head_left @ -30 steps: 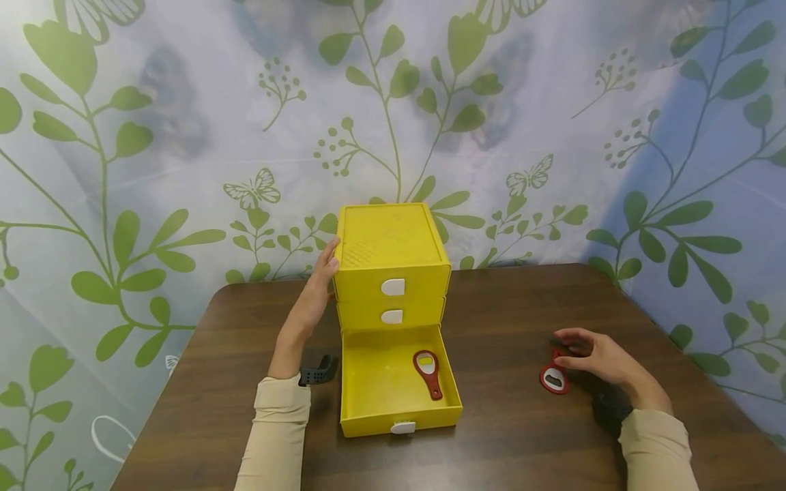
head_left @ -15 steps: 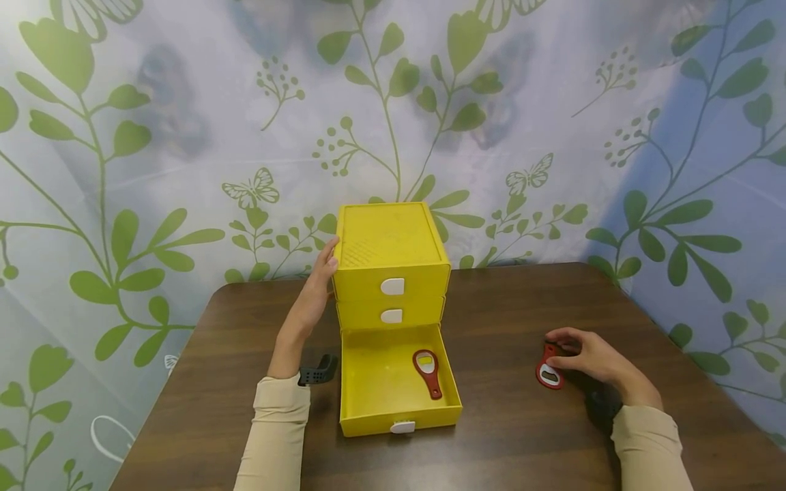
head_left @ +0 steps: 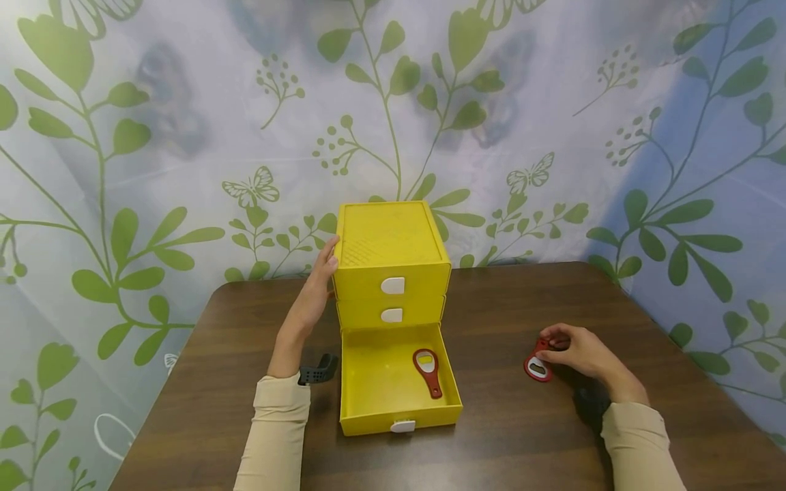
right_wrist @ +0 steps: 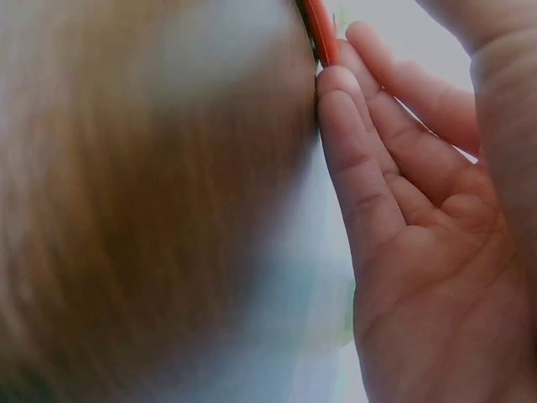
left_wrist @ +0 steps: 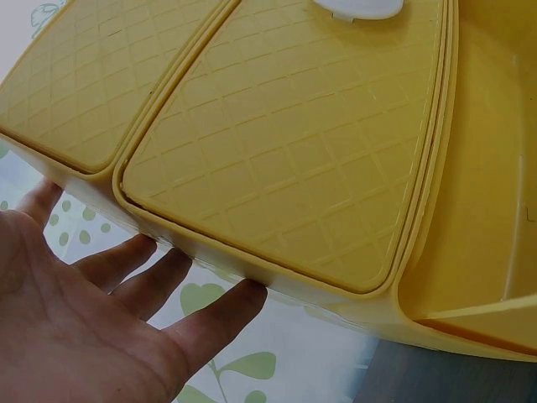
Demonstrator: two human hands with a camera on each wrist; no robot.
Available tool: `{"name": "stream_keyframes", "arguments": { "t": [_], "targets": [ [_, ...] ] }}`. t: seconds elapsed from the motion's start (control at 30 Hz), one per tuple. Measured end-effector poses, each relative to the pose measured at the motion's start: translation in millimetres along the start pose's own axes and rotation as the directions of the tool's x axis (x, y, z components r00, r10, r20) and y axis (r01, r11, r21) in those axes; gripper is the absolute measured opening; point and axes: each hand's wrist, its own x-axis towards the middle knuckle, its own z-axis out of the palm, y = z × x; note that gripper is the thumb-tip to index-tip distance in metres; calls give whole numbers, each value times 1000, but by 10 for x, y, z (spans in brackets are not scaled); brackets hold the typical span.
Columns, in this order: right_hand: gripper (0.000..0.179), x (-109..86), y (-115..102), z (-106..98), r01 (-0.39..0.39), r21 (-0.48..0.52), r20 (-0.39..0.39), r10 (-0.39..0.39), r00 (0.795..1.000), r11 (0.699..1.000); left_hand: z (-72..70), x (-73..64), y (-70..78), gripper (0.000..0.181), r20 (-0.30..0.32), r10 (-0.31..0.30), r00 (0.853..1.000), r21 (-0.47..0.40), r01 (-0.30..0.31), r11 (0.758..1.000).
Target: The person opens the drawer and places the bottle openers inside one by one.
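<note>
A yellow drawer unit [head_left: 393, 235] stands on the table with its bottom drawer [head_left: 374, 389] pulled out. Inside that drawer lies a red bottle opener [head_left: 428, 374]. My left hand [head_left: 313, 293] rests its fingers against the unit's left side; in the left wrist view the spread fingertips [left_wrist: 243, 294] touch the yellow side wall. On the right, my right hand [head_left: 583, 354] pinches a second red bottle opener [head_left: 537, 365] by its handle end, close over the table. Only a red sliver of this opener [right_wrist: 319, 29] shows at the fingers in the right wrist view.
The dark wooden table [head_left: 491, 450] reaches back to a leaf-patterned cloth [head_left: 528, 82]. Two upper drawers stay closed, each with a white pull [head_left: 393, 286]. A similar white pull [head_left: 402, 427] is on the open drawer's front.
My right hand has closed in on the second bottle opener and shifted it left across the table area, toward the drawer unit. My left hand and the drawer unit have stayed in place.
</note>
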Motion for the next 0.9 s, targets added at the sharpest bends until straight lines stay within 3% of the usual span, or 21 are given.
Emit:
{"name": "stream_keyframes", "arguments": {
  "t": [0.2, 0.47, 0.73, 0.9],
  "targets": [
    [45, 43, -23, 49, 11, 15, -19, -11, 1000, 1000, 0, -4, 6, 60, 2, 6, 1000, 3, -6, 1000],
    [45, 83, -69, 75, 41, 110, -2, -41, 999, 993, 8, -22, 22, 58, 4, 8, 1000, -2, -8, 1000],
    [47, 90, -175, 39, 110, 217, 20, -117, 993, 970, 5, -15, 30, 59, 7, 6, 1000, -12, -6, 1000],
    [40, 83, -265, 26, 148, 212, -6, -150, 989, 966, 14, -26, 36, 58, 5, 2, 1000, -10, -2, 1000]
  ]
}}
